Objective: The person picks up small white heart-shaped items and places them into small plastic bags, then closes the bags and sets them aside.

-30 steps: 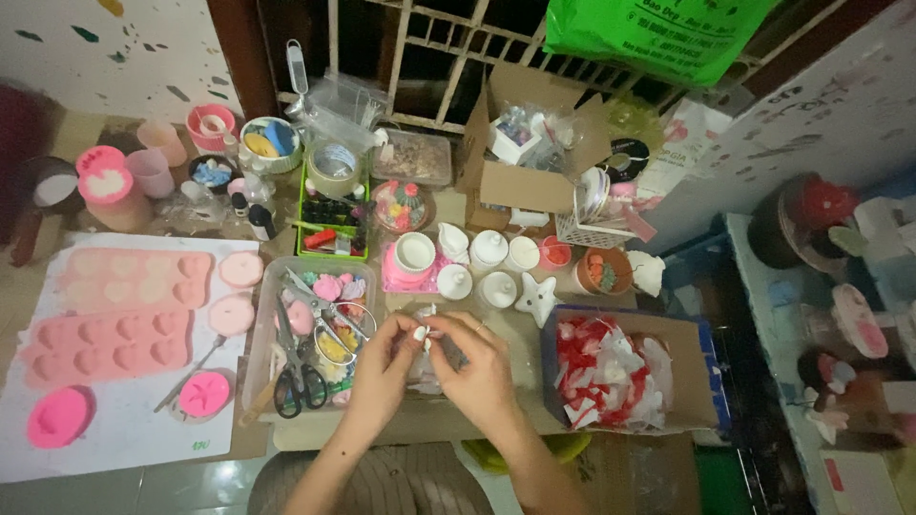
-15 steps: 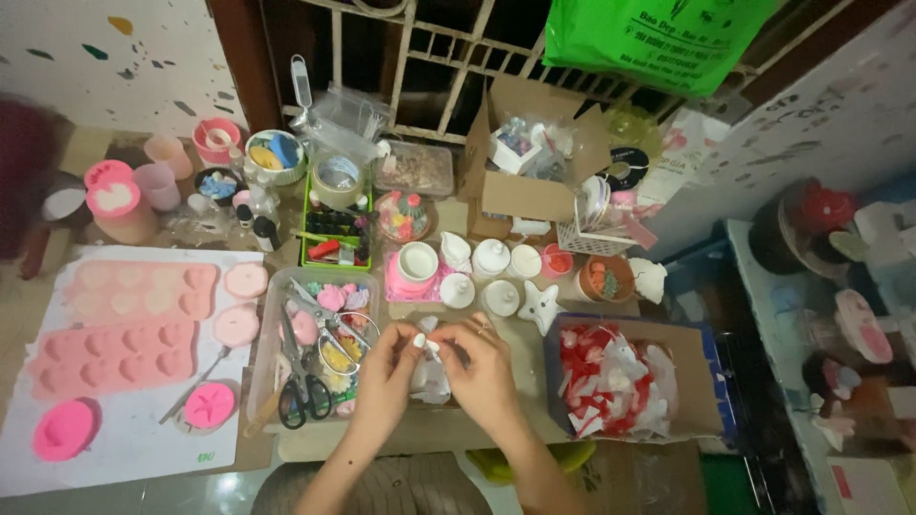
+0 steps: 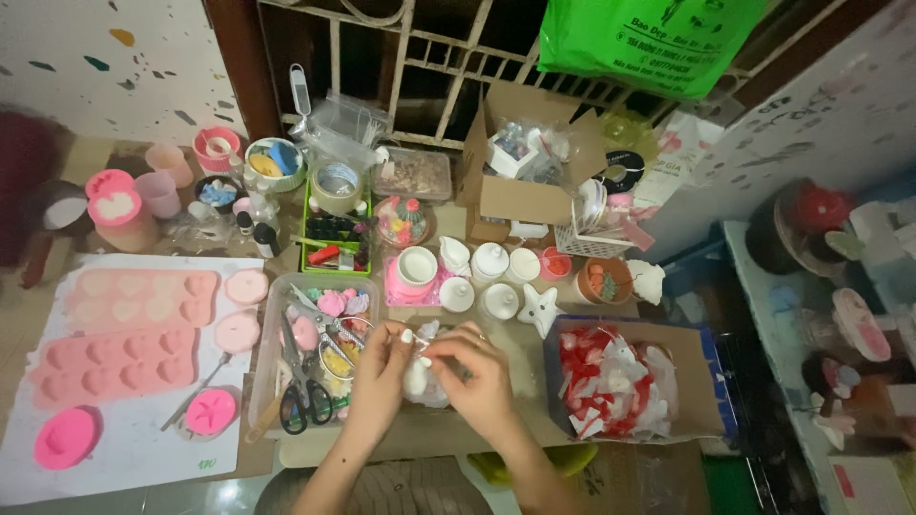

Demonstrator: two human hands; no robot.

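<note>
Two bare hands meet at the lower middle of the frame, over a crowded worktop (image 3: 534, 367); the left hand (image 3: 380, 374) and the right hand (image 3: 477, 377) both have their fingers curled in and pinched on a small white figure wrapped in clear plastic (image 3: 420, 374), which sits between them just below the centre of the frame, the fingertips of both hands touching at its top; what kind of figure it is cannot be told; just left of the left hand stands a clear plastic tub (image 3: 270, 329) holding black-handled scissors (image 3: 303, 391), pliers and small coloured pieces; further left, on a white sheet (image 3: 134, 448), lie two pink silicone mould trays (image 3: 119, 334) with heart-shaped hollows, several round pink moulds around them; to the right of the right hand an open cardboard box (image 3: 701, 381) is filled with red and white pieces; just above the hands a row of small white ceramic jars (image 3: 491, 262) stands beside a white star-shaped piece (image 3: 542, 307) and a pink tray carrying a white cup (image 3: 415, 267); higher up, an open brown cardboard box (image 3: 520, 195) holds small packets, and a green tray of little bottles (image 3: 329, 234) sits below a roll of tape (image 3: 336, 181); a bright green plastic bag (image 3: 649, 38) hangs at the upper right of the frame against a pale metal window grille (image 3: 410, 57).
</note>
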